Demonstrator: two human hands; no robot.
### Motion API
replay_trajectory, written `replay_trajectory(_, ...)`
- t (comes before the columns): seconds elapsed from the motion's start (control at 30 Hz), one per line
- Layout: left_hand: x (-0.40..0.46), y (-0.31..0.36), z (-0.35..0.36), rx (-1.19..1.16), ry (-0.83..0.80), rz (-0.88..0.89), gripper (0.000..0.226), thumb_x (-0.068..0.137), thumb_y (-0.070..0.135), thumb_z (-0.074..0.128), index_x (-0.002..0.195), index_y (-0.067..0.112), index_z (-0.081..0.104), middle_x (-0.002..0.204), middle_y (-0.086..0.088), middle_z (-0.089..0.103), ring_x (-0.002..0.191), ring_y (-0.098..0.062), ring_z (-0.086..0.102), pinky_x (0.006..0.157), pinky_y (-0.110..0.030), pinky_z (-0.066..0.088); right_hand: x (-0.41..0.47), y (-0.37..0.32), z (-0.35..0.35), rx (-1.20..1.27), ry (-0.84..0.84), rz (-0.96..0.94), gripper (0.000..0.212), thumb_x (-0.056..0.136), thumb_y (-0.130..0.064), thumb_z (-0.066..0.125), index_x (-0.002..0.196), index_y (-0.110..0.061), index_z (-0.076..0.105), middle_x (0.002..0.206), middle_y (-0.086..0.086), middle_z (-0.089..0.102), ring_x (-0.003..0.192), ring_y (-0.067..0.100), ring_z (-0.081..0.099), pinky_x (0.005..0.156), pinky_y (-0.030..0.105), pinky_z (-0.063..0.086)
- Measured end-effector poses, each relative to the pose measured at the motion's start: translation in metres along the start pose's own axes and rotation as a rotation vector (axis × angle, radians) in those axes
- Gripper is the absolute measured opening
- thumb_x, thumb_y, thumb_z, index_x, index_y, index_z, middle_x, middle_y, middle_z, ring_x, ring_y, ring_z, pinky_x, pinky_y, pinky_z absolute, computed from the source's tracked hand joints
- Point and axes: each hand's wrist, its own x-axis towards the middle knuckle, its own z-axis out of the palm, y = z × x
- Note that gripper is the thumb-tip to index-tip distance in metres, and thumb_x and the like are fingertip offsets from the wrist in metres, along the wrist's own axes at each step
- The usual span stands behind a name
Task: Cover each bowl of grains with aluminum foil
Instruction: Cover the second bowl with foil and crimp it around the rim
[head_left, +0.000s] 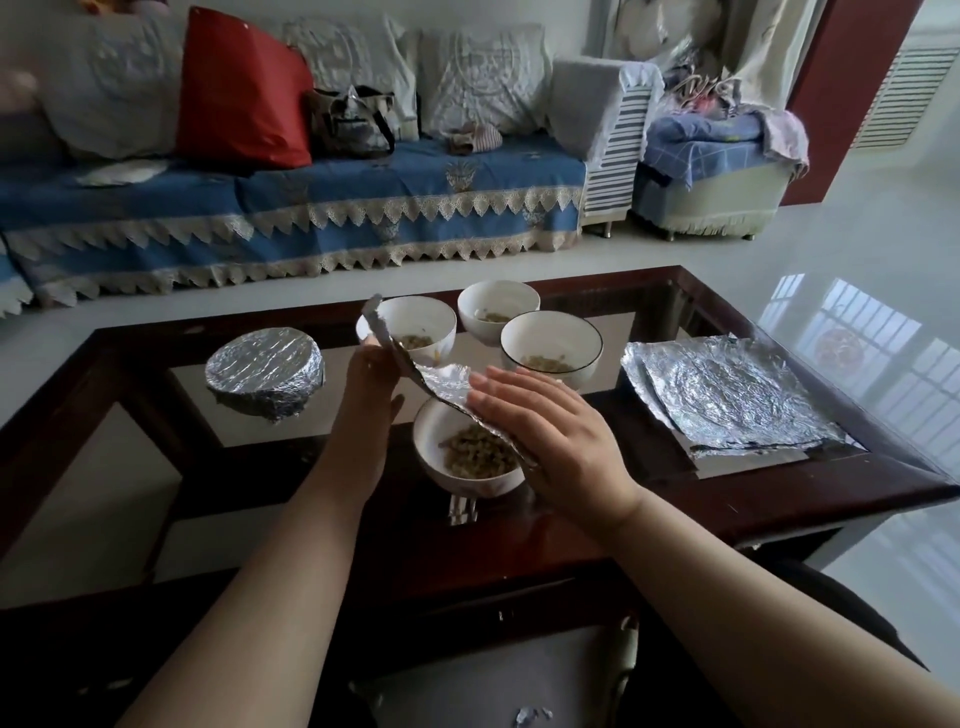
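Foil sheet (441, 387) hangs tilted over the near bowl of grains (470, 457), its far-left edge held up by the left hand (371, 374) and its near-right part under the flat, straight-fingered right hand (545, 421). One wrapped bowl (265, 371) stands at far left; three far bowls remain uncovered. Next move likely requires lowering the sheet level onto the rim, then folding its edges down.

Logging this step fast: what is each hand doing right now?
Left hand: holds the far end of the foil sheet up; its fingers are hidden.
Right hand: open, fingers straight, pressing the foil sheet down at the near bowl.
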Motion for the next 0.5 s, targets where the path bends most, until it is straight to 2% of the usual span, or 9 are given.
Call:
replay_trajectory(0.07,0.0,0.001,-0.002,-0.08,0.033,-0.013,0.04,0.099,0.06,0.026,0.128,0.038,0.044,0.139,0.003,0.051,0.134,-0.022,0.045,0.108,-0.034,0.037,0.003,-0.004,-0.001,0.129,0.1,0.092,0.041,0.084,0.013,0.063,0.12,-0.005,0.065,0.127,0.003,0.064,0.119,0.018,0.061,0.095,0.042,0.051)
replay_trajectory(0.1,0.0,0.001,-0.003,-0.06,0.052,-0.001,0.038,0.104,0.051,0.023,0.136,0.036,0.037,0.145,-0.003,0.046,0.136,-0.025,0.042,0.105,-0.028,0.039,0.007,-0.008,-0.002,0.188,0.209,0.212,0.039,0.085,0.012,0.062,0.119,-0.008,0.064,0.124,-0.009,0.065,0.114,0.011,0.063,0.093,0.035,0.052)
replay_trajectory(0.13,0.002,0.0,-0.007,-0.055,0.069,0.013,0.048,0.103,0.052,0.028,0.146,0.032,0.028,0.149,-0.006,0.042,0.137,-0.026,0.041,0.101,-0.025,0.039,0.011,-0.011,-0.004,0.235,0.347,0.366,0.03,0.089,0.004,0.059,0.114,-0.01,0.064,0.116,-0.021,0.066,0.106,0.003,0.064,0.089,0.026,0.051)
replay_trajectory(0.2,0.009,-0.003,-0.018,-0.136,0.01,-0.046,0.095,0.076,0.078,0.056,0.151,0.028,0.027,0.15,0.0,0.044,0.134,-0.019,0.045,0.104,-0.03,0.037,0.018,-0.011,-0.01,0.357,0.635,0.663,0.011,0.094,-0.015,0.056,0.099,-0.018,0.066,0.094,-0.023,0.066,0.089,-0.003,0.06,0.08,0.018,0.047)
replay_trajectory(0.23,0.011,-0.003,-0.021,-0.181,-0.045,-0.09,0.111,0.059,0.08,0.069,0.149,0.026,0.033,0.146,0.001,0.049,0.129,-0.017,0.05,0.102,-0.035,0.038,0.021,-0.009,-0.013,0.462,0.748,0.796,0.011,0.095,-0.02,0.056,0.095,-0.023,0.066,0.091,-0.018,0.067,0.087,0.0,0.061,0.078,0.021,0.048)
replay_trajectory(0.27,0.012,-0.002,-0.024,-0.233,-0.11,-0.113,0.112,0.051,0.075,0.079,0.142,0.022,0.042,0.138,0.001,0.055,0.12,-0.016,0.056,0.095,-0.037,0.042,0.022,-0.006,-0.015,0.578,0.819,0.914,0.012,0.096,-0.021,0.057,0.095,-0.024,0.068,0.093,-0.013,0.069,0.09,0.005,0.063,0.081,0.026,0.05)
replay_trajectory(0.33,0.017,-0.004,-0.027,-0.329,-0.18,-0.14,0.087,0.05,0.061,0.088,0.12,0.021,0.057,0.115,-0.001,0.065,0.095,-0.014,0.063,0.081,-0.035,0.043,0.021,0.001,-0.016,0.735,0.826,1.104,0.014,0.097,-0.02,0.057,0.101,-0.023,0.07,0.102,-0.001,0.073,0.101,0.017,0.067,0.091,0.036,0.052)
replay_trajectory(0.4,0.016,-0.002,-0.027,-0.389,-0.219,-0.169,0.069,0.052,0.052,0.091,0.107,0.023,0.063,0.101,0.0,0.067,0.086,-0.014,0.063,0.078,-0.035,0.045,0.018,0.006,-0.013,0.783,0.765,1.267,0.015,0.097,-0.017,0.057,0.103,-0.019,0.07,0.105,0.006,0.073,0.105,0.025,0.068,0.095,0.042,0.052)
replay_trajectory(0.5,0.014,-0.004,-0.026,-0.373,-0.101,-0.216,0.042,0.06,0.031,0.087,0.093,0.022,0.063,0.077,0.004,0.066,0.07,-0.014,0.058,0.057,-0.025,0.05,0.011,0.016,-0.01,0.879,0.695,1.508,0.014,0.095,-0.012,0.058,0.107,-0.011,0.066,0.092,0.01,0.07,0.081,0.025,0.07,0.077,0.039,0.056)
